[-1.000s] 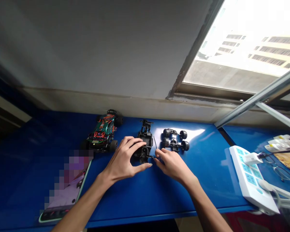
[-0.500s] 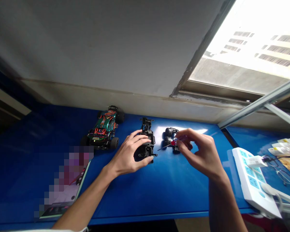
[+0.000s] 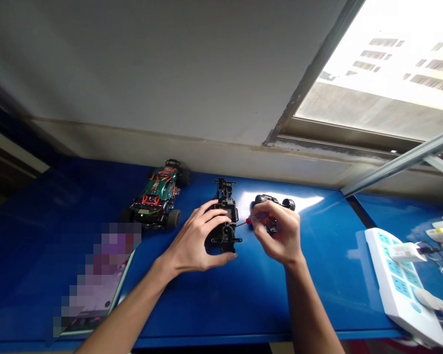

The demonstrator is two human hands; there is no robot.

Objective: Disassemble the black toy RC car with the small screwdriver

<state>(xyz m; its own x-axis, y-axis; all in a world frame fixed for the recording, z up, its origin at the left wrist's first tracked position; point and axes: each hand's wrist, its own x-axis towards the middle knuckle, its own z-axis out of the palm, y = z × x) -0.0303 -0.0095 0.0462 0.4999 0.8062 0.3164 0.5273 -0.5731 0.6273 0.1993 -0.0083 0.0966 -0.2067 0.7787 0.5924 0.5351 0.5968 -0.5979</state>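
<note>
Centrally, the left hand [image 3: 197, 241] rests on the glossy blue bench [image 3: 243, 290], fingers clasped around the black plastic model-car chassis [image 3: 225, 216]. The right hand [image 3: 278, 236], fingers pinched shut, holds a small red-handled screwdriver [image 3: 245, 221] whose tip meets the chassis.

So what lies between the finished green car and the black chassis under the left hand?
In the head view, only bare blue table separates the green car from the black chassis; the left hand reaches in nearer the camera.
</note>
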